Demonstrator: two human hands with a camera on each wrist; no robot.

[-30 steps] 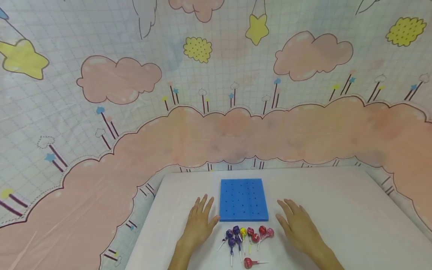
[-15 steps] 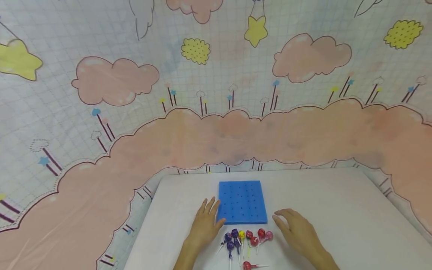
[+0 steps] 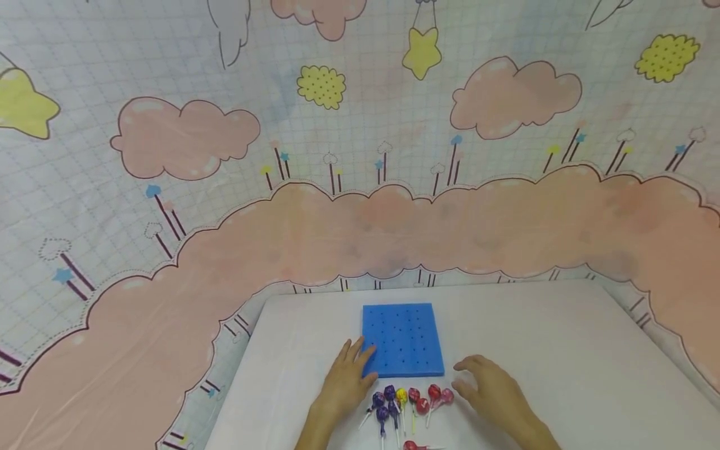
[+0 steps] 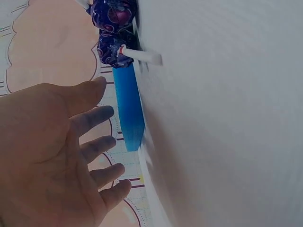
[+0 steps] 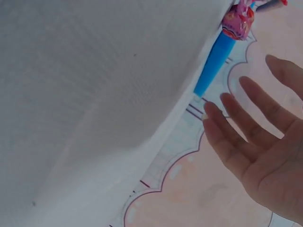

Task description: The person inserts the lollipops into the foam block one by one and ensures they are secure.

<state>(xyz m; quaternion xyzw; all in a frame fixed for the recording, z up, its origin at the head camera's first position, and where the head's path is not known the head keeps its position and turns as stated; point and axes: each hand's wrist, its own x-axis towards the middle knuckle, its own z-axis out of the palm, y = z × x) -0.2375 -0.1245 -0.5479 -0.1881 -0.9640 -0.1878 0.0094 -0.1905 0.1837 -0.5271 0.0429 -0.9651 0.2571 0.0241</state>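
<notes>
A flat blue board [image 3: 402,340] dotted with small holes lies on the white table. In front of it lies a loose row of lollipops: several purple ones [image 3: 382,414], a yellow one [image 3: 402,395], red ones [image 3: 422,406] and a pink one [image 3: 447,396]. Another red lollipop [image 3: 410,445] lies apart at the bottom edge. My left hand [image 3: 345,381] is at the board's left front corner, fingers spread; whether it touches the board I cannot tell. To the right of the pink lollipop, my right hand [image 3: 495,389] hovers with relaxed, slightly bent fingers and nothing in it.
The white table [image 3: 540,331] extends to both sides of the board. Behind it hangs a patterned cloth [image 3: 360,234] with clouds and stars, which also falls along the table's left and right sides.
My left hand has moved right, to the board's left front corner. The right hand has come lower and slightly inward. Board and lollipops shift a little with the camera.
</notes>
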